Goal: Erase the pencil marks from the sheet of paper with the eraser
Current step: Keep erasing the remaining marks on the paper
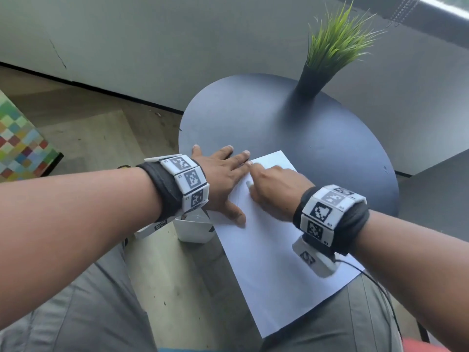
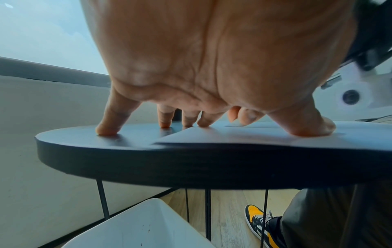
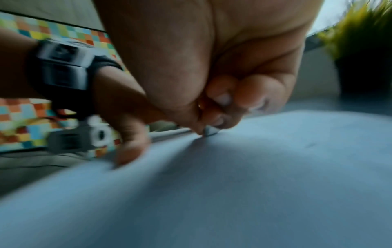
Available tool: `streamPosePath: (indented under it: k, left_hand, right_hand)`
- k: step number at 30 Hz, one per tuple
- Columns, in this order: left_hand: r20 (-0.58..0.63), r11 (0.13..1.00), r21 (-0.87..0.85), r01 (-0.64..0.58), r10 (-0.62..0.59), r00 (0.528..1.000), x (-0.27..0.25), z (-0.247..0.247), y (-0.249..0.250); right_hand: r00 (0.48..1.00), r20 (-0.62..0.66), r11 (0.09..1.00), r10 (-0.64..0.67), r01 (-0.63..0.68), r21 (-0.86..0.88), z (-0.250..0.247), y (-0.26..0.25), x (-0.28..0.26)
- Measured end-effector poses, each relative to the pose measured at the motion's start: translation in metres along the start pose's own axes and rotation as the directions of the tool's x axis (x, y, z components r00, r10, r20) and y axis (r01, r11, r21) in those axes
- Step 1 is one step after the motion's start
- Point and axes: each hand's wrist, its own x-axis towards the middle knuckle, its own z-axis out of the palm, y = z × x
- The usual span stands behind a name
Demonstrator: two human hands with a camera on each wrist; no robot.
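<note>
A white sheet of paper [image 1: 276,262] lies on the round dark table [image 1: 317,148], its near end hanging over the table's edge above my lap. My left hand [image 1: 223,174] lies flat with spread, straight fingers, pressing the sheet's left edge; its thumb [image 2: 307,127] and fingertips rest on paper and table. My right hand [image 1: 274,191] is curled, pinching a small white eraser [image 3: 210,130] against the paper [image 3: 233,184] near its far left part. A faint pencil line [image 1: 238,196] shows beside my left hand. The right wrist view is blurred.
A potted green grass plant [image 1: 327,52] stands at the table's far side. A white bin [image 2: 137,226] sits on the floor under the table's left edge. A colourful checkered block [image 1: 17,138] is at the far left. My knees are below the sheet.
</note>
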Motion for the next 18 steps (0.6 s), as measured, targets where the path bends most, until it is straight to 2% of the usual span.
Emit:
streamPosePath:
  k: [2, 4, 9, 14, 18]
  left_hand:
    - [-0.003, 1.000, 0.011, -0.002, 0.002, 1.000, -0.001, -0.001, 0.000]
    - [-0.005, 1.000, 0.025, 0.000, 0.000, 1.000, -0.001, -0.001, 0.000]
    - [0.014, 1.000, 0.013, 0.010, -0.010, 1.000, -0.002, -0.001, -0.001]
    - [0.029, 0.999, 0.040, 0.022, -0.023, 0.999, -0.001, -0.006, 0.003]
    - [-0.008, 0.990, 0.118, -0.074, 0.076, 0.997, -0.002, -0.013, 0.014]
  right_hand:
    - [0.994, -0.023, 0.993, 0.111, -0.110, 0.049, -0.006, 0.014, 0.017]
    - [0.987, -0.054, 0.986, 0.154, -0.150, 0.074, -0.012, 0.024, 0.024]
    - [0.998, 0.007, 0.998, -0.060, 0.060, 0.010, 0.004, -0.002, -0.019]
    - [0.990, 0.017, 0.986, 0.142, -0.143, 0.091, -0.001, 0.036, 0.003]
    - [0.996, -0.038, 0.987, 0.085, -0.078, 0.142, 0.006, 0.035, -0.002]
